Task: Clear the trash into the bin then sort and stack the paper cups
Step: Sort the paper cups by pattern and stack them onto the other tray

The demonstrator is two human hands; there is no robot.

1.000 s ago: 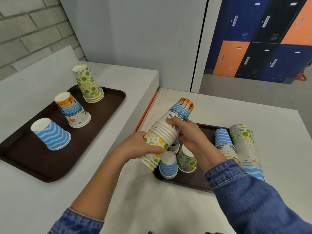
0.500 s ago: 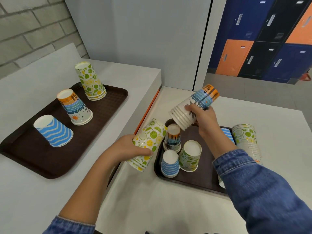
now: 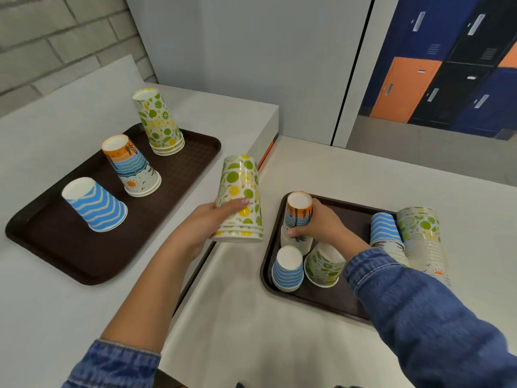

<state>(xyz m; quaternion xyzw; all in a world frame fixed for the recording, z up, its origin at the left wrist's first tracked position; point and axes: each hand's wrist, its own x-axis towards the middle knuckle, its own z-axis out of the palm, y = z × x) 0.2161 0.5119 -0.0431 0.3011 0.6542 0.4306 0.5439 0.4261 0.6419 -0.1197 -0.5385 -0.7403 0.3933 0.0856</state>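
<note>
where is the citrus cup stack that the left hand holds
Head view, centre: the citrus stack is upside down in the left hand, held up between the left tray and the right tray.

Left hand (image 3: 204,222) grips an inverted citrus-print stack (image 3: 240,197), held clear of both trays. Right hand (image 3: 321,228) clasps an inverted sunset-print stack (image 3: 298,219) standing on the right tray (image 3: 321,301). Just nearside of this grip stand a blue-striped cup (image 3: 287,268) and a citrus cup (image 3: 324,266). Left of the left-hand grip, the left tray (image 3: 173,175) carries a wave-print cup (image 3: 95,204), a sunset pile (image 3: 133,166) and a citrus pile (image 3: 159,121), each apart from the others.
</note>
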